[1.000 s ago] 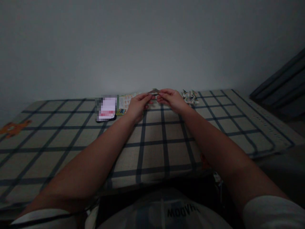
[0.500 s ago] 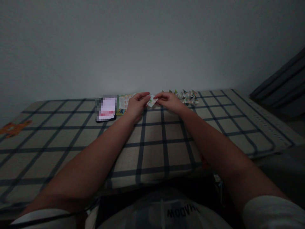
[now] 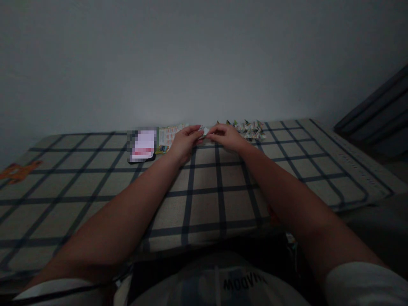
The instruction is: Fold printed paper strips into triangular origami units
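Observation:
A small piece of printed paper [image 3: 204,131], folded to a pointed shape, is pinched between both hands above the far part of the table. My left hand [image 3: 185,140] grips its left side between thumb and fingers. At its right corner, the fingertips of my right hand [image 3: 225,135] are closed on the paper. Just right of my right hand lie several folded paper pieces [image 3: 254,129] with pointed tips. Printed sheets [image 3: 165,138] lie beside my left hand, partly hidden by it.
A phone [image 3: 142,145] with a lit, blurred screen lies left of the sheets. The checked tablecloth [image 3: 204,191] covers the table, with an orange printed figure [image 3: 21,171] at the left. A pale wall [image 3: 204,63] rises behind, and dark fabric [image 3: 379,106] hangs at the right.
The paper between my hands has gone from a flat, diamond-like square to a smaller pointed fold. My right fingers have closed in at its right corner; both arms stay nearly in place.

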Available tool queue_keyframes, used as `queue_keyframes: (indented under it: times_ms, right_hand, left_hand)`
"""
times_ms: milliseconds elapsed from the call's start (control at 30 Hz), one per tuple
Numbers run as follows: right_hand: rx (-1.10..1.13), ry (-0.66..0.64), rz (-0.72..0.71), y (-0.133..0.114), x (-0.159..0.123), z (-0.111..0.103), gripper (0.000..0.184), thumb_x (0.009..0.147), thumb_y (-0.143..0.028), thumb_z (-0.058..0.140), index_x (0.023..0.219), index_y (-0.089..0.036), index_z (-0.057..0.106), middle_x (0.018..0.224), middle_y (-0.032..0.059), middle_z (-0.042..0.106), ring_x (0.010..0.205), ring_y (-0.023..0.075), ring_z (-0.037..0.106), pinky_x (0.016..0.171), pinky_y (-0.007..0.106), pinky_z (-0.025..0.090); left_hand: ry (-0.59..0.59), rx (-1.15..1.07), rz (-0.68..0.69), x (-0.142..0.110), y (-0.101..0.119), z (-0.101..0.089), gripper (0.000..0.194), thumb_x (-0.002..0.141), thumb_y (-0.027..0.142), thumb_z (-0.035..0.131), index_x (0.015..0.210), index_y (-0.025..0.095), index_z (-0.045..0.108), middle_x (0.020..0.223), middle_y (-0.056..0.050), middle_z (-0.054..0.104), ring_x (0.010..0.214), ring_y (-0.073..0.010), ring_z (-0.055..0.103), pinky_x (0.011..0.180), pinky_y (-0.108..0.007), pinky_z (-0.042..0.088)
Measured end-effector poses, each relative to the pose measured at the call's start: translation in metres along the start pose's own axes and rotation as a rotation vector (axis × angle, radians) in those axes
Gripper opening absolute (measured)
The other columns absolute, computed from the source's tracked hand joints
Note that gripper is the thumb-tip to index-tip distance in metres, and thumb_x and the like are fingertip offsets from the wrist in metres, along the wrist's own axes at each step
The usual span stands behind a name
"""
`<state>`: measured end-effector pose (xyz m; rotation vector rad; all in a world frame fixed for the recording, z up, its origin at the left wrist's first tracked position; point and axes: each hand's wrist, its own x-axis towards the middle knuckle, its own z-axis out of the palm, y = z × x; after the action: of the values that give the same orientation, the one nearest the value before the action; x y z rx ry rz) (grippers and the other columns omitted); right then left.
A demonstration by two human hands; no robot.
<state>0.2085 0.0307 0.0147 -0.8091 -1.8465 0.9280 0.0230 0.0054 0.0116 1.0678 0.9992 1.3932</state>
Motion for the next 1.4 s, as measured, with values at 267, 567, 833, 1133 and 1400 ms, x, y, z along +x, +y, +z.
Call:
queue_keyframes:
  times_ms: [267, 567, 833, 1133, 1400]
  right_hand:
    - [-0.019, 0.032, 0.065, -0.001, -0.001, 0.0, 0.03, 0.084, -0.045, 0.076, 0.073, -0.018, 0.067, 0.069, 0.001, 0.065, 0.07, 0.0142, 0.058, 0.069, 0.028, 0.045]
    - [-0.015, 0.083, 0.113, -0.004, -0.001, 0.0, 0.026, 0.087, -0.038, 0.073, 0.072, -0.018, 0.066, 0.067, 0.001, 0.067, 0.065, 0.0126, 0.059, 0.067, 0.027, 0.046]
    - [-0.057, 0.085, 0.065, -0.005, -0.003, 0.003, 0.032, 0.088, -0.044, 0.071, 0.069, -0.019, 0.063, 0.066, 0.0009, 0.065, 0.064, 0.0132, 0.054, 0.064, 0.027, 0.042]
    - [0.101, 0.127, 0.091, 0.0, 0.002, 0.008, 0.037, 0.079, -0.044, 0.082, 0.085, -0.024, 0.052, 0.075, -0.0045, 0.057, 0.068, 0.012, 0.056, 0.066, 0.026, 0.047]
    - [0.186, 0.164, 0.105, 0.003, 0.006, 0.006, 0.036, 0.073, -0.028, 0.083, 0.094, -0.025, 0.054, 0.078, -0.0056, 0.058, 0.072, 0.0117, 0.059, 0.069, 0.024, 0.049]
  left_hand:
    - [-0.073, 0.008, 0.052, -0.007, 0.005, 0.001, 0.037, 0.07, 0.041, 0.092, 0.094, 0.017, 0.078, 0.1, -0.007, 0.077, 0.089, -0.0164, 0.072, 0.08, -0.029, 0.059]
    - [-0.071, 0.141, 0.138, -0.009, 0.002, 0.002, 0.044, 0.064, 0.037, 0.095, 0.101, 0.017, 0.082, 0.106, -0.01, 0.08, 0.1, -0.0223, 0.073, 0.094, -0.039, 0.059]
    - [-0.034, 0.28, 0.23, -0.005, -0.001, -0.005, 0.038, 0.068, 0.041, 0.091, 0.098, 0.017, 0.084, 0.098, -0.009, 0.081, 0.093, -0.0217, 0.074, 0.096, -0.039, 0.059]
    - [0.021, 0.369, 0.232, -0.002, -0.002, -0.008, 0.031, 0.067, 0.041, 0.089, 0.087, 0.017, 0.083, 0.087, -0.008, 0.08, 0.084, -0.0214, 0.072, 0.083, -0.035, 0.056]
    - [-0.04, 0.537, 0.266, -0.006, 0.0, -0.005, 0.015, 0.071, 0.034, 0.085, 0.076, 0.02, 0.081, 0.075, -0.005, 0.075, 0.073, -0.0187, 0.066, 0.074, -0.031, 0.051]
